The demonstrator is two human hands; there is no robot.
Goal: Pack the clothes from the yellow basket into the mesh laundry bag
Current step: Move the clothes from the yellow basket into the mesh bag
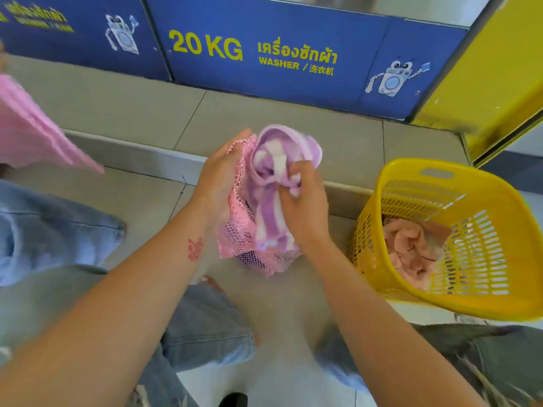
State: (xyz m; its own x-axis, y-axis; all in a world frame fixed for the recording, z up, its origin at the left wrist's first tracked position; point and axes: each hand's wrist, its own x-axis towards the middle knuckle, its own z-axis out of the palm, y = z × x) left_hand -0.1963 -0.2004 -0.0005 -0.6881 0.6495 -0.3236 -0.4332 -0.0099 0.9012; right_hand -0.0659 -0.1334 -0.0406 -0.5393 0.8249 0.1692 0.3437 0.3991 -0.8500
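Note:
A pink mesh laundry bag [239, 230] hangs in the middle of the head view, its rim gripped by my left hand [219, 179]. My right hand [304, 201] is closed on a purple and white striped cloth [271, 177], which sits partly inside the bag's mouth and bulges above it. To the right stands the yellow basket [470, 304], tilted, with a crumpled peach-pink garment [408, 248] lying in its bottom.
A grey tiled step [132, 107] runs below the blue washer fronts marked 20 KG [264, 51]. A yellow panel [493, 71] rises at the right. Another person in a pink top [32, 133] and jeans [50, 227] is at the left. My own jeans show below.

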